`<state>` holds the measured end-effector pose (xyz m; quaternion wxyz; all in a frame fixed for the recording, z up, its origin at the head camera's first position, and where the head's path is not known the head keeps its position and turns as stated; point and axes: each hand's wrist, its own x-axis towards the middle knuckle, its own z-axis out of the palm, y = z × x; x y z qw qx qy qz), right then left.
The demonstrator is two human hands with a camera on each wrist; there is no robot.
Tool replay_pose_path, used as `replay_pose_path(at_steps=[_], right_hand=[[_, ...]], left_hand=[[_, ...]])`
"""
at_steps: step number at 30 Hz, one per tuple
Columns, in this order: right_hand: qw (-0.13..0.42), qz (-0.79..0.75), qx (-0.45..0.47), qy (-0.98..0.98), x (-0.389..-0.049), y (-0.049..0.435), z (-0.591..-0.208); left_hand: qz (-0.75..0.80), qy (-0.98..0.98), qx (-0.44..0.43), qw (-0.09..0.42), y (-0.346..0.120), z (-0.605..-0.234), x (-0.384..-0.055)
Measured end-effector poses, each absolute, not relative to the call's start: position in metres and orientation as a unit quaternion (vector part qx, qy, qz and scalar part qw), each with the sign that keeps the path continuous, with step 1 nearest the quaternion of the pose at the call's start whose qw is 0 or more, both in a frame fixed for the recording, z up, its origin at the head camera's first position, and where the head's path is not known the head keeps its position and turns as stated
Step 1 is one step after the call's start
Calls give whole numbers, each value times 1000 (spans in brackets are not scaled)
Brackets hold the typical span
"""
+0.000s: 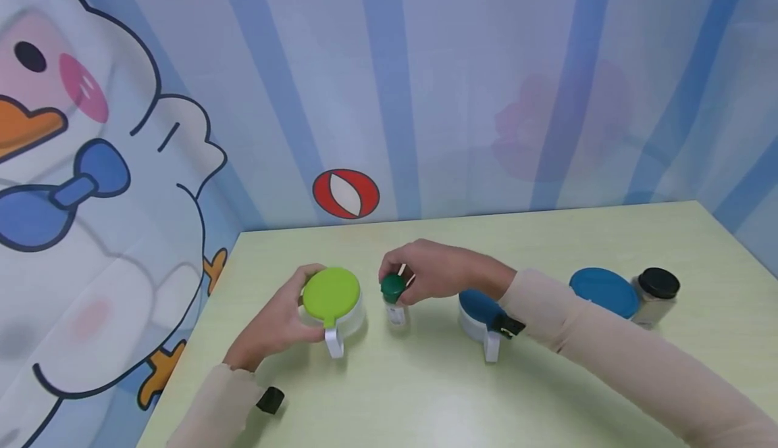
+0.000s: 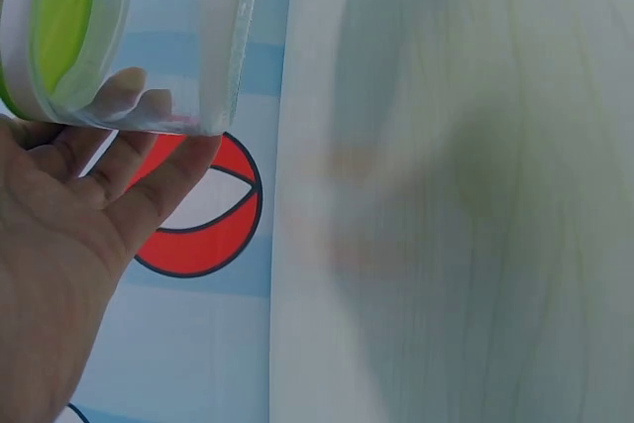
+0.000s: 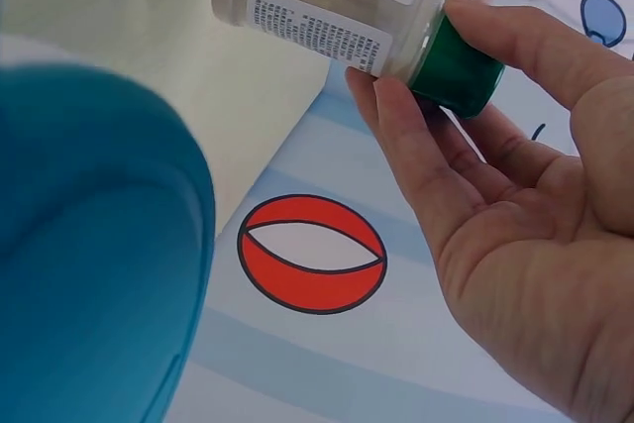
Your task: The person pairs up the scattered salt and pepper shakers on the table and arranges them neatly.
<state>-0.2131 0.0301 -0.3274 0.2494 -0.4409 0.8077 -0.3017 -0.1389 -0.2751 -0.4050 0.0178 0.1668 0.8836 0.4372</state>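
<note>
My left hand (image 1: pixel 276 316) curls round a clear jar (image 2: pixel 173 42) with a lime-green lid (image 1: pixel 331 292) and a white handle (image 1: pixel 333 342). Its fingers lie along the jar's wall in the left wrist view. Just to the right, my right hand (image 1: pixel 434 271) pinches a small spice jar (image 3: pixel 327 12) by its dark green cap (image 1: pixel 392 287). In the right wrist view, the spice jar carries white printed labels and holds a pale beige powder. Whether either jar touches the table I cannot tell.
Under my right forearm stands a white-handled container with a blue lid (image 1: pixel 480 305). Farther right are another blue lid (image 1: pixel 604 291) and a jar with a black lid (image 1: pixel 659 283). A printed backdrop (image 1: pixel 462 96) rises behind the pale table (image 1: pixel 413 394).
</note>
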Motion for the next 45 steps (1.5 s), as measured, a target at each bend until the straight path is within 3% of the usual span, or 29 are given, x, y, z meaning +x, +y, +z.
replay_pose_path(at_steps=[28, 45], right_hand=[[212, -292, -419, 833, -197, 76, -336], [160, -246, -432, 853, -190, 87, -337]], left_hand=[[462, 860, 206, 70, -223, -415, -130], [461, 863, 202, 50, -198, -427, -133]])
